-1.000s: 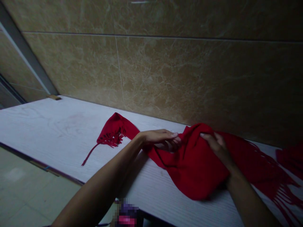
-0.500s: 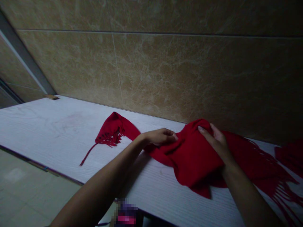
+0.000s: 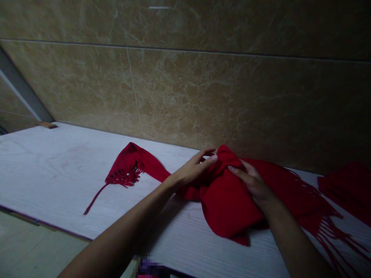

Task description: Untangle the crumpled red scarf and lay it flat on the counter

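Note:
A red fringed scarf (image 3: 228, 208) lies bunched on the white wood-grain tabletop (image 3: 72, 170), with one tasselled end stretching left and the other spreading right. My right hand (image 3: 256, 185) grips the bunched middle, thumb on top and the fingers partly hidden behind the cloth. My left hand (image 3: 193, 168) is at the left side of the bunch. Its fingers and thumb are parted, with the thumb tip against the raised fold.
More red cloth (image 3: 348, 189) lies at the far right. A tan marble-patterned wall (image 3: 174, 96) runs along the table's back edge. A small wooden piece (image 3: 48, 125) sits in the back left corner. Tiled floor (image 3: 20, 239) shows past the front edge.
My left hand's curled fingers have parted and moved up toward the top fold. My right hand still holds the scarf. The view has shifted slightly, so the wall sits lower in it.

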A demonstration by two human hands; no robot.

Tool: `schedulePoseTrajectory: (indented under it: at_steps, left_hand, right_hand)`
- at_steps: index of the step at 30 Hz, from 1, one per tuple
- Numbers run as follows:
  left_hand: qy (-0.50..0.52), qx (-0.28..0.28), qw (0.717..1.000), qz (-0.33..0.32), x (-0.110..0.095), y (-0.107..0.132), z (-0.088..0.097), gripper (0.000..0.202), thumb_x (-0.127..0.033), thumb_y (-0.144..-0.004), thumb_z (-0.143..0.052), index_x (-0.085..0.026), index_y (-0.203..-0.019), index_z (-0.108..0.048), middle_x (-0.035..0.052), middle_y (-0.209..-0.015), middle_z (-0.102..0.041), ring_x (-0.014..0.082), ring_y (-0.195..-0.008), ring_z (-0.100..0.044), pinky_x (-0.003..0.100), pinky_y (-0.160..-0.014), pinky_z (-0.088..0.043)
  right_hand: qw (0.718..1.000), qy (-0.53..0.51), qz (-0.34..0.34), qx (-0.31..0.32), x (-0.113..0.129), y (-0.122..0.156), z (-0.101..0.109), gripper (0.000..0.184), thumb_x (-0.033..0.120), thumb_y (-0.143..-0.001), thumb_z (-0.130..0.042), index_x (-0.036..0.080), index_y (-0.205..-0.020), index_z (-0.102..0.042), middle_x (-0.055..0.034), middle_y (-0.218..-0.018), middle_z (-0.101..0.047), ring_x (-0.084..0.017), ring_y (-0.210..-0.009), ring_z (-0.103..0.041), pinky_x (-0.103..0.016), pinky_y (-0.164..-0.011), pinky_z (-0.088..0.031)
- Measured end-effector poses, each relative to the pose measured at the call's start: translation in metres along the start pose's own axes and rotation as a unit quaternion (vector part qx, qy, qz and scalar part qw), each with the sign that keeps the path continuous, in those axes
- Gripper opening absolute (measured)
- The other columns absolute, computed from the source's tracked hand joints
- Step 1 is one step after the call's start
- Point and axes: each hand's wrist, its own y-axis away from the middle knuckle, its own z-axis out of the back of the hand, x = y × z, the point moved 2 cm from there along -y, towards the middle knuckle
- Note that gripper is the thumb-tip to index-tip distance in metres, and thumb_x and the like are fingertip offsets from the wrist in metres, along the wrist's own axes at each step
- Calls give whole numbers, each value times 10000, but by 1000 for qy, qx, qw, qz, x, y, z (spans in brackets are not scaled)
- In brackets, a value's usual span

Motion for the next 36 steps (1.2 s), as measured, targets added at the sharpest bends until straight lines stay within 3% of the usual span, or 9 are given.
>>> schedulePoseTrajectory:
  at_steps: [3,6,8,14,19,22,27,31,36]
  left_hand:
    - [-3,82,995,52,8,4,2,602,-430,-755,-814,-184,-1271,-626,108,-1195,-699,201,-973,-650,267,-798,-517]
    - [-53,172,976,122,21,7,6,245,-360,-761,-762,-145,-853,-690,20,-762,-679,130,-642,-575,230,-590,-449]
    - [-59,165,975,139,25,6,9,167,-305,-803,-655,-148,-745,-651,-19,-634,-594,99,-537,-487,215,-510,-375]
    - [-125,-58,987,79,29,-10,25,153,-122,-784,-508,-151,-782,-658,-23,-634,-601,101,-550,-514,190,-507,-361]
    - [95,-222,969,57,33,-17,45,89,-201,-857,-549,-169,-839,-630,-33,-660,-615,94,-566,-536,177,-540,-423]
    - [161,-107,976,99,25,-11,45,197,-357,-866,-662,-166,-910,-682,1,-753,-708,122,-664,-632,211,-643,-507]
    - [10,158,959,233,14,8,46,515,-565,-681,-849,-153,-981,-776,80,-957,-792,169,-741,-697,244,-685,-542]
    - [-53,174,937,299,19,15,57,505,-533,-601,-905,-162,-926,-793,79,-888,-801,178,-694,-697,244,-619,-536]
    - [40,113,955,271,20,12,52,365,-470,-665,-886,-137,-743,-761,44,-678,-752,121,-542,-624,202,-519,-475]
  right_hand:
    - [1000,4,3,-14,1,2,3,485,550,-661,-820,252,-1035,-741,-53,-965,-808,-300,-964,-757,-436,-913,-584]
    - [998,6,3,-59,7,3,7,442,631,-725,-727,254,-955,-748,-62,-907,-805,-317,-979,-751,-459,-916,-586]
    - [998,16,-22,-49,14,5,8,503,711,-796,-600,249,-912,-759,-77,-854,-799,-327,-979,-750,-470,-893,-593]
    - [995,-16,-67,66,27,20,9,634,786,-810,-509,268,-1079,-758,-77,-990,-806,-329,-1099,-717,-491,-998,-548]
    - [995,-37,44,78,17,24,29,651,726,-738,-617,356,-1272,-674,-61,-1177,-767,-301,-1201,-671,-492,-1084,-483]
    - [993,24,69,89,11,19,48,622,646,-773,-617,343,-1315,-644,-67,-1210,-748,-302,-1185,-679,-515,-1056,-499]
    - [981,154,110,-42,9,-4,72,448,484,-761,-695,299,-1170,-692,-60,-1123,-766,-289,-1045,-724,-467,-962,-559]
    - [906,322,203,-187,-9,-30,82,365,392,-673,-711,233,-1001,-704,-84,-1033,-766,-295,-978,-712,-467,-925,-563]
    - [825,459,244,-223,-34,-42,91,391,312,-711,-648,250,-1095,-688,-84,-1001,-736,-284,-901,-687,-456,-809,-578]
